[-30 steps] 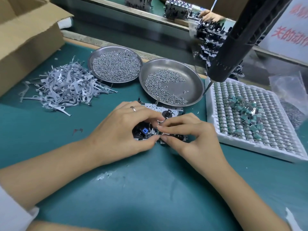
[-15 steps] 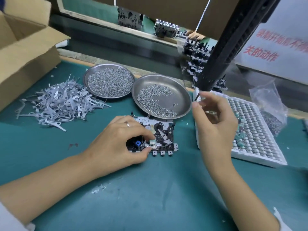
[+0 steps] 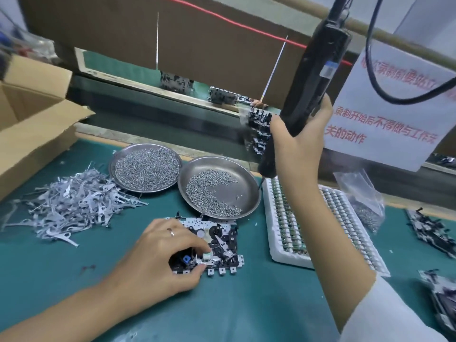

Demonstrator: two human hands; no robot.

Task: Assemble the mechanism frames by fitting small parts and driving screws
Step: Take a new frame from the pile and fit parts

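A metal mechanism frame (image 3: 219, 243) with black parts lies flat on the green mat. My left hand (image 3: 158, 262) grips its left end, thumb and fingers pinched around a small part by a blue piece. My right hand (image 3: 296, 141) is raised high and wrapped around the black hanging electric screwdriver (image 3: 308, 87), whose tip hangs above the right rim of the near screw dish (image 3: 249, 191). A second dish (image 3: 145, 169) full of screws stands to its left. A pile of flat grey metal levers (image 3: 71, 203) lies at the left.
A white tray (image 3: 291, 243) of small green-tipped parts sits right of the frame, under my right forearm. More mechanism frames (image 3: 431, 228) lie at the far right. A cardboard box (image 3: 32, 129) stands at the left, a plastic bag (image 3: 362, 193) behind the tray.
My right hand left the frame, rose up to the right and took hold of the hanging screwdriver. My left hand stayed on the frame. The camera tilted upward.
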